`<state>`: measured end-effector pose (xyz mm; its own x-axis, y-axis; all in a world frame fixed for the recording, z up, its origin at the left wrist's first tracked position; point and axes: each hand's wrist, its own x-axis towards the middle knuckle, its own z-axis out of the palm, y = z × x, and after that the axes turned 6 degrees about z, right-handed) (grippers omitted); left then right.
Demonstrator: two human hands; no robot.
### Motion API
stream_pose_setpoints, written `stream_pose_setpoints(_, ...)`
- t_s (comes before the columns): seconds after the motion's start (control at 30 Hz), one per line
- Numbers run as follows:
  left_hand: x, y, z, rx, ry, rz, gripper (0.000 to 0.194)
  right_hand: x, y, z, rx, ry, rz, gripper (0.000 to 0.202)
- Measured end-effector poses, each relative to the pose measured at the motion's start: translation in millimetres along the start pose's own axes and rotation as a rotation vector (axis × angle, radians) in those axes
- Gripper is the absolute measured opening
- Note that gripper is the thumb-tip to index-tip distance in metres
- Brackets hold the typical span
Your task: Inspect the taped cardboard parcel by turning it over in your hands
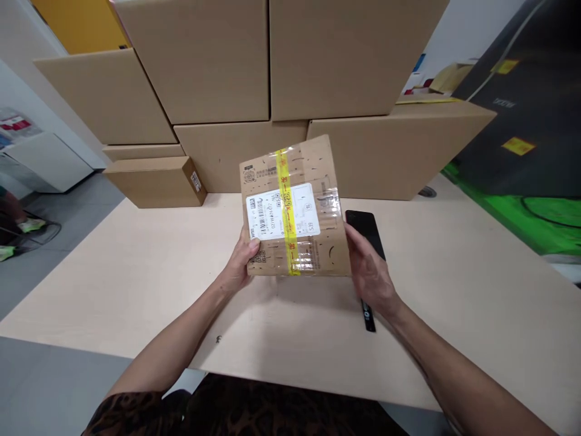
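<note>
Carton point(306, 169), one: brown cardboard, box-shaped, lifted at a tilt above the table near its middle; clear film glints along the taped part. Upon it: one white paper label point(304, 209), rectangular, printed; one strip of yellow tape point(287, 212) with red marks, running top to bottom across the label.

Hands, two, both bare. Left hand point(238, 257): pinching the carton's lower left corner, thumb flat on the front face, fingers hidden behind. Right hand point(370, 269): fingers extended, laid against the carton's right side; whether it grips or only steadies, I cannot tell. Both forearms angle inward from the table's near edge; dark patterned sleeve point(131, 402) at the left.

Table point(149, 278), one: pale, smooth, flat. On it, under the right hand, a black flat object point(365, 227) with straight edges, and a narrow black piece point(368, 318) nearer the wearer; the hand hides whether they join.

Behind: two large plain box faces point(204, 60) side by side at the top, two wide ones point(385, 151) below. Front left, one small brown box point(149, 181), one printed sticker point(195, 180) on its end.
</note>
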<state>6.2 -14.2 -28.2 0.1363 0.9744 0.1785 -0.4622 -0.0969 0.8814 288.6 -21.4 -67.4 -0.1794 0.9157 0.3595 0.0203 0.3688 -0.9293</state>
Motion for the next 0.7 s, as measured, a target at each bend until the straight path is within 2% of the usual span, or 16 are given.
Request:
stream_pose_setpoints(0.07, 0, -3, -1.4, 0.066, -0.03, 0.032, 0.091, 2, -1, 3, 0.189, -0.033, 0.11, 0.087)
stream_pose_setpoints(0.17, 0, -4, -6.2, 0.156, -0.1, 0.065, 0.097, 4, -5, 7, 0.326, -0.084, 0.2, 0.086)
stream_pose_setpoints(0.33, -5, 2, -10.7, 0.249, -0.183, 0.074, 0.098, 5, -8, 13, 0.455, -0.017, 0.364, 0.053)
stream_pose_setpoints(0.43, -9, 4, -11.8, 0.408, -0.232, 0.115, 0.093, 10, -12, 16, 0.56, 0.053, 0.403, 0.04)
stream_pose_setpoints(0.5, -11, 5, -12.7, 0.526, -0.274, 0.186, 0.094, 13, -15, 18, 0.584, 0.072, 0.427, 0.042)
stream_pose_setpoints(0.57, -12, 5, -13.7, 0.622, -0.323, 0.271, 0.1, 15, -17, 18, 0.556, 0.055, 0.434, 0.053)
stream_pose_setpoints(0.7, -11, 8, -16.3, 0.705, -0.376, 0.386, 0.111, 17, -14, 12, 0.444, 0.001, 0.347, 0.066)
